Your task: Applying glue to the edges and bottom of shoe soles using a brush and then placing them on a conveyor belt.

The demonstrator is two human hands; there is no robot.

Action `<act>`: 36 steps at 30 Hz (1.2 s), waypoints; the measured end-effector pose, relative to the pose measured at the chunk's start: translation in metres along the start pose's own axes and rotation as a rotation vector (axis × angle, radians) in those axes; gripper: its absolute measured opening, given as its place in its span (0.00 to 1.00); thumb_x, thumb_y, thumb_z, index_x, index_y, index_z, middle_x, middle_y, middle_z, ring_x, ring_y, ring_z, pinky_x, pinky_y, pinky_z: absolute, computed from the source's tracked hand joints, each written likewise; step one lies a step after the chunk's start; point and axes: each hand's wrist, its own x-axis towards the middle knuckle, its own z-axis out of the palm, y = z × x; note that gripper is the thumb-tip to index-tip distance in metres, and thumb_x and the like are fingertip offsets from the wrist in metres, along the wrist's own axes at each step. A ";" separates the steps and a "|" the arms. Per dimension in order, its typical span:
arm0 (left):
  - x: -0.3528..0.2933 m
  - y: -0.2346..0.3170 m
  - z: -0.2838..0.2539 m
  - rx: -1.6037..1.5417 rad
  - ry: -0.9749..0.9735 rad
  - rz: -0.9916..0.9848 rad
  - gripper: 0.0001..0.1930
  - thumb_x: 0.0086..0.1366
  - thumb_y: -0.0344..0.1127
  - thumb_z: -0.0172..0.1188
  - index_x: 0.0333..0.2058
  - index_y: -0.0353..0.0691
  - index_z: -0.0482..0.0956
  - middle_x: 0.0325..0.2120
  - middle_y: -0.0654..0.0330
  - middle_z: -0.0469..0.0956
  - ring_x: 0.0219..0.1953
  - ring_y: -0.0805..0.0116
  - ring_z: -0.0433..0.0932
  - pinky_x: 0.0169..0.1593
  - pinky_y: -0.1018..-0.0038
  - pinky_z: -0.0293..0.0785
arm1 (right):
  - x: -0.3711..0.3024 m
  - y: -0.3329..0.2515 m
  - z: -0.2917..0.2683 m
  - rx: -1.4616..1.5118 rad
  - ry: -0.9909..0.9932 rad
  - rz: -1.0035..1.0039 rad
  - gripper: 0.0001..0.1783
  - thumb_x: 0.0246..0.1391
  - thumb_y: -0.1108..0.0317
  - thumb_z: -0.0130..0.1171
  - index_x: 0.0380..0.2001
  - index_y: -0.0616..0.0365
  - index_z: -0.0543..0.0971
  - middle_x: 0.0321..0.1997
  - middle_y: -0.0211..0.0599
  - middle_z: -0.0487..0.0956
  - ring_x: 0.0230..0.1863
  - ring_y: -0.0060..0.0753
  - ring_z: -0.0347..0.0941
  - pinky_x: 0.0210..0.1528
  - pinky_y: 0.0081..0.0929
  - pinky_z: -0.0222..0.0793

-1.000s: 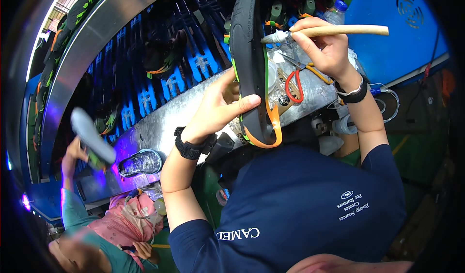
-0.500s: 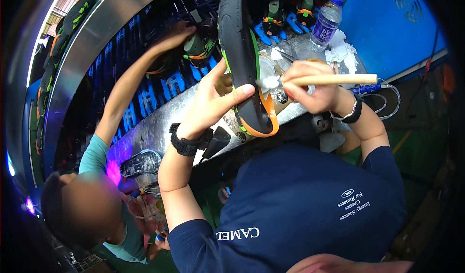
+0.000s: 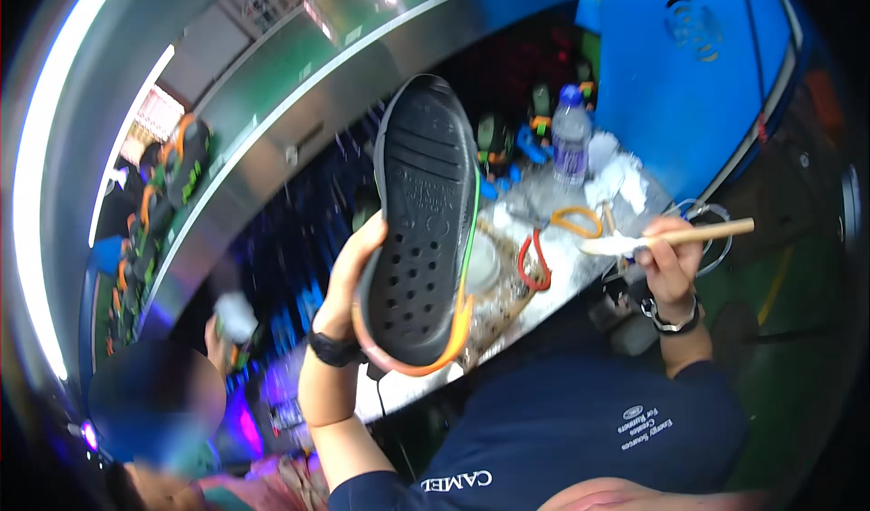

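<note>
Blurring at far left, a co-worker's hand [image 3: 215,343] holds a pale shoe part [image 3: 237,318]. Next, the person's left grip [image 3: 352,271] is closed on the left edge of a black sole [image 3: 417,239] — raised over the worktop [image 3: 566,274], holed end low, trimmed orange and green. Beyond it lie a red-handled tool [image 3: 523,262] and an orange-handled one [image 3: 580,231], near a capped bottle [image 3: 571,144] and white tissue [image 3: 619,180]. Rightmost, the right grip [image 3: 671,271] pinches a wooden-handled brush [image 3: 720,230] — whitened tip pointing left, apart from the sole.
</note>
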 end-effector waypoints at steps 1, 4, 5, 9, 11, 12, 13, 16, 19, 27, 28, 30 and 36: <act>0.019 0.017 0.021 -0.026 -0.115 -0.014 0.23 0.56 0.43 0.47 0.47 0.34 0.63 0.42 0.55 0.69 0.43 0.67 0.69 0.49 0.74 0.62 | -0.004 -0.004 -0.017 -0.049 0.083 -0.022 0.09 0.46 0.70 0.49 0.29 0.65 0.68 0.17 0.29 0.66 0.15 0.13 0.59 0.15 0.08 0.51; 0.099 0.082 0.084 0.053 -0.466 0.006 0.21 0.57 0.41 0.46 0.46 0.33 0.63 0.43 0.52 0.68 0.43 0.62 0.69 0.46 0.68 0.66 | -0.021 -0.021 -0.052 -0.159 0.243 0.025 0.08 0.45 0.69 0.50 0.28 0.64 0.68 0.16 0.28 0.65 0.14 0.13 0.56 0.15 0.08 0.50; 0.171 0.113 0.070 0.251 -0.647 0.131 0.20 0.57 0.40 0.44 0.46 0.34 0.62 0.44 0.50 0.66 0.43 0.60 0.69 0.46 0.64 0.66 | -0.025 -0.026 -0.050 -0.136 0.248 0.023 0.08 0.46 0.69 0.49 0.28 0.63 0.68 0.15 0.28 0.65 0.13 0.13 0.56 0.14 0.08 0.50; 0.263 0.148 0.133 0.119 -0.265 0.118 0.22 0.59 0.40 0.42 0.49 0.36 0.54 0.47 0.43 0.58 0.44 0.47 0.66 0.44 0.55 0.67 | -0.040 -0.040 -0.046 -0.117 0.298 -0.031 0.07 0.46 0.70 0.48 0.27 0.63 0.68 0.15 0.28 0.65 0.13 0.12 0.55 0.14 0.08 0.49; 0.252 0.136 0.149 0.225 0.068 0.203 0.28 0.60 0.37 0.40 0.53 0.31 0.40 0.51 0.34 0.48 0.48 0.40 0.59 0.47 0.59 0.66 | -0.037 -0.038 -0.051 -0.108 0.315 -0.037 0.06 0.47 0.70 0.48 0.27 0.63 0.67 0.15 0.28 0.64 0.14 0.13 0.56 0.15 0.08 0.50; 0.242 0.131 0.137 0.384 0.029 0.301 0.29 0.59 0.39 0.44 0.53 0.31 0.44 0.49 0.36 0.53 0.46 0.45 0.64 0.44 0.62 0.69 | -0.034 -0.035 -0.052 -0.091 0.319 -0.032 0.06 0.47 0.70 0.48 0.27 0.63 0.67 0.15 0.28 0.64 0.14 0.13 0.56 0.15 0.08 0.50; 0.224 0.128 0.122 0.661 0.016 0.458 0.27 0.58 0.40 0.47 0.50 0.29 0.51 0.45 0.39 0.61 0.42 0.53 0.69 0.41 0.66 0.71 | -0.030 -0.031 -0.053 -0.081 0.325 0.018 0.06 0.47 0.70 0.48 0.28 0.63 0.67 0.15 0.28 0.64 0.14 0.13 0.55 0.15 0.08 0.49; 0.148 0.117 0.083 1.499 0.366 1.085 0.18 0.53 0.38 0.56 0.40 0.35 0.67 0.22 0.59 0.76 0.27 0.77 0.73 0.32 0.83 0.68 | -0.021 -0.018 -0.059 -0.046 0.288 0.092 0.06 0.47 0.70 0.48 0.28 0.62 0.68 0.16 0.28 0.64 0.15 0.12 0.55 0.15 0.08 0.49; 0.081 0.147 0.016 1.706 0.723 1.110 0.18 0.49 0.40 0.58 0.36 0.36 0.68 0.18 0.58 0.75 0.22 0.70 0.74 0.31 0.76 0.69 | -0.021 0.001 -0.063 -0.044 0.305 0.077 0.05 0.47 0.71 0.47 0.28 0.61 0.67 0.18 0.25 0.62 0.15 0.11 0.54 0.15 0.07 0.48; -0.014 0.242 -0.107 1.672 1.325 0.084 0.48 0.37 0.70 0.50 0.45 0.29 0.66 0.42 0.40 0.67 0.46 0.54 0.67 0.47 0.70 0.62 | -0.018 0.018 -0.060 -0.004 0.209 0.157 0.07 0.47 0.70 0.45 0.29 0.62 0.67 0.16 0.26 0.61 0.14 0.11 0.52 0.14 0.07 0.46; -0.003 0.233 -0.093 1.601 1.195 0.168 0.42 0.38 0.68 0.51 0.39 0.32 0.71 0.34 0.50 0.72 0.37 0.61 0.71 0.42 0.71 0.65 | -0.018 0.017 -0.059 0.008 0.175 0.167 0.07 0.47 0.70 0.45 0.29 0.62 0.67 0.17 0.26 0.61 0.14 0.12 0.52 0.14 0.07 0.46; 0.001 0.235 -0.111 1.841 1.235 0.091 0.41 0.37 0.66 0.54 0.40 0.32 0.71 0.37 0.48 0.71 0.39 0.58 0.71 0.44 0.73 0.64 | -0.017 0.016 -0.053 0.016 0.147 0.160 0.06 0.47 0.71 0.45 0.29 0.62 0.67 0.17 0.27 0.61 0.15 0.12 0.53 0.14 0.07 0.47; -0.012 0.250 -0.069 1.558 1.411 0.413 0.48 0.30 0.48 0.67 0.44 0.21 0.54 0.41 0.40 0.66 0.42 0.57 0.69 0.44 0.73 0.66 | -0.017 0.015 -0.041 -0.028 0.205 0.168 0.06 0.47 0.72 0.45 0.29 0.63 0.67 0.16 0.27 0.62 0.13 0.12 0.52 0.14 0.07 0.46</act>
